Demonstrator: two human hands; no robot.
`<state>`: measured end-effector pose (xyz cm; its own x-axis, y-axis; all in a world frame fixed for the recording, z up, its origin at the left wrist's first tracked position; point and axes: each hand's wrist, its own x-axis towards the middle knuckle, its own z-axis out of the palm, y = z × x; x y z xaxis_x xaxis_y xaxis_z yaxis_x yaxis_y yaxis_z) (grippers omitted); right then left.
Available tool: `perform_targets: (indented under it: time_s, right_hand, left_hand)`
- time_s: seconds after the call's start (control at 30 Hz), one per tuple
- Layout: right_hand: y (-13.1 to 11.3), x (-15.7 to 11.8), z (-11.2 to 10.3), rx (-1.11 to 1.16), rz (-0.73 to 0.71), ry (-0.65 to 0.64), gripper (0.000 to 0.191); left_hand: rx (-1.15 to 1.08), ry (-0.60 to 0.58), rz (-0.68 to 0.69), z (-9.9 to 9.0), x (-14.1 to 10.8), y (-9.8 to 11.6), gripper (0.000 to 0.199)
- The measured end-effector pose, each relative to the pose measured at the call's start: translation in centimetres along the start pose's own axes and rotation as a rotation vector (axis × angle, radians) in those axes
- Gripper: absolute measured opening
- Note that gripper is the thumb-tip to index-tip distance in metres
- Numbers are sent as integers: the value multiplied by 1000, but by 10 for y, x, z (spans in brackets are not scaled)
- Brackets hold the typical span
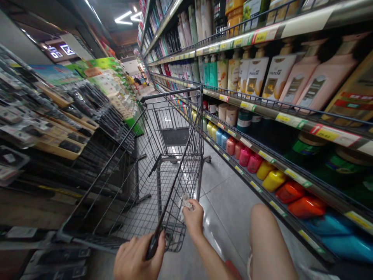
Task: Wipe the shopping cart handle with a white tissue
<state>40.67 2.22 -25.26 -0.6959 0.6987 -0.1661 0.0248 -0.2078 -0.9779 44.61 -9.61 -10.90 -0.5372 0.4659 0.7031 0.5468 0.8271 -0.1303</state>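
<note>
In front of me stands a grey wire shopping cart [175,137], its handle end away from me. At the bottom of the head view my left hand [138,256] is closed around the dark near end of the cart's long top rail. My right hand [194,217] pinches a crumpled whitish wipe or tissue [186,203] beside the cart's right wire wall. Whether the wipe touches the wires I cannot tell. Several wires of the basket floor show through the mesh.
Shelves on the right hold Pantene bottles [256,74], pink pump bottles [326,77], and colourful bottles [274,179] low down. On the left, a slanted rack [70,144] carries packaged goods close to the cart. Grey tiled floor [224,194] runs between cart and shelves. My bent knee [266,237] is at lower right.
</note>
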Motion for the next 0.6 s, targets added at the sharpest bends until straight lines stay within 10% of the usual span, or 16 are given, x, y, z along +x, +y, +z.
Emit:
perform_targets:
  time_s: [0.27, 0.6]
  right_hand:
    - [-15, -33, -13, 141, -10, -114, 13]
    - [38, -70, -30, -41, -88, -227, 19]
  left_hand:
    - [-2, 3, -7, 0, 3, 2, 13]
    - [-25, -23, -25, -2, 0, 1, 12]
